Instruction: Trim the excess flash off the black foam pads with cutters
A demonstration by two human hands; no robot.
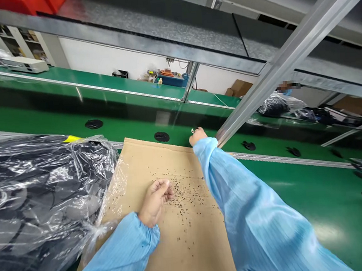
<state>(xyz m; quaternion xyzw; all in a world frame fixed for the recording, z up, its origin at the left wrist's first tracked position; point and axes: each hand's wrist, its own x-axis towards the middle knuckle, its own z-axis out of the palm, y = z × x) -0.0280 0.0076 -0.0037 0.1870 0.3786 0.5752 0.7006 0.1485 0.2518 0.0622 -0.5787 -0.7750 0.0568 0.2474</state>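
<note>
My left hand (pixel 155 199) is over the brown cardboard sheet (pixel 145 159), its thumb and fingers pressed together; whatever it may hold is too small to make out. Many tiny dark bits (pixel 181 202) lie scattered on the cardboard just right of it. Beyond the sheet's far edge, my right hand (pixel 199 135) reaches over the green belt (pixel 127 133). Its fingers are closed around something small, of which only a shiny tip shows. Round black parts rest on the belt, one (pixel 161 136) left of my right hand and another (pixel 248 145) right of the metal post.
A large clear plastic bag (pixel 48 204) of dark parts fills the left side. A slanted metal post (pixel 276 69) rises just right of my right hand. A shelf (pixel 148 33) crosses overhead. A person (pixel 287 88) is partly visible behind bagged items at the far right.
</note>
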